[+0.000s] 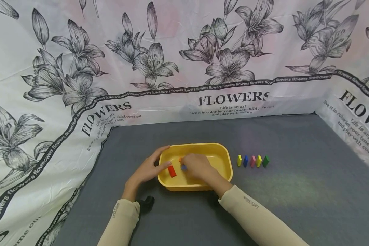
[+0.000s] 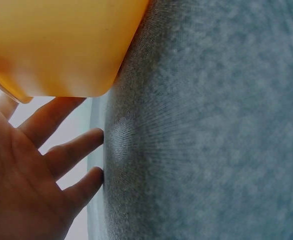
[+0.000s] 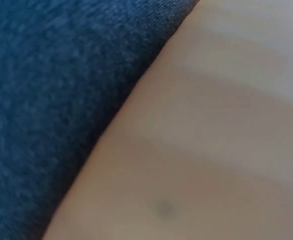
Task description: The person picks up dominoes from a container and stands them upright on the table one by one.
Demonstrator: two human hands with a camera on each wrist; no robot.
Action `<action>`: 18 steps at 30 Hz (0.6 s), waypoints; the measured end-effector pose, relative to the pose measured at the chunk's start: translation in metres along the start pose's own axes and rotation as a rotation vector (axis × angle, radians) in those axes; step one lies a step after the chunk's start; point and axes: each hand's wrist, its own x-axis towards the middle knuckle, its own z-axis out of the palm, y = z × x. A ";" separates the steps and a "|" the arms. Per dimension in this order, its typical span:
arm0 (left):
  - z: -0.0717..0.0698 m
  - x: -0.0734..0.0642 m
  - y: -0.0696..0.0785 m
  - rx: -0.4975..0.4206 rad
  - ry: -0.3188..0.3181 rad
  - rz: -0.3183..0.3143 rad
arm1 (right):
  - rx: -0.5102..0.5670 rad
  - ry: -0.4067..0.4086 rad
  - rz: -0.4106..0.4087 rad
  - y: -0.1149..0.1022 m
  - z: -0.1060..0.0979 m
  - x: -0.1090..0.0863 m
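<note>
A yellow plastic basin point(image 1: 216, 186) stands on the dark table cloth. My left hand point(image 1: 147, 169) is at its left side, thumb reaching over the rim and the other fingers outside. The left wrist view shows that hand's fingers point(image 2: 69, 117) straight and spread by the basin wall point(image 2: 61, 55). My right hand point(image 1: 198, 166) reaches down inside the basin, fingers bent toward a blue block point(image 1: 183, 167) and an orange block point(image 1: 180, 159); I cannot tell whether it pinches one. A red block point(image 1: 172, 171) lies near the left thumb. Skin and cloth fill the right wrist view.
Right of the basin, several small blocks stand upright in a row: yellow point(image 1: 239, 160), blue point(image 1: 245, 161), pink point(image 1: 253, 161), another yellow point(image 1: 258, 161) and green point(image 1: 265, 161). A flower-printed curtain point(image 1: 172, 106) borders the table at the back and sides.
</note>
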 end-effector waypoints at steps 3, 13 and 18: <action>0.000 0.000 0.000 -0.003 -0.001 0.001 | -0.001 0.004 0.004 0.001 0.000 -0.001; 0.001 -0.001 0.003 0.013 0.004 -0.008 | 0.174 0.103 -0.039 0.016 -0.011 -0.016; 0.001 -0.001 0.004 0.020 0.006 -0.021 | 0.304 0.130 -0.064 0.030 -0.022 -0.025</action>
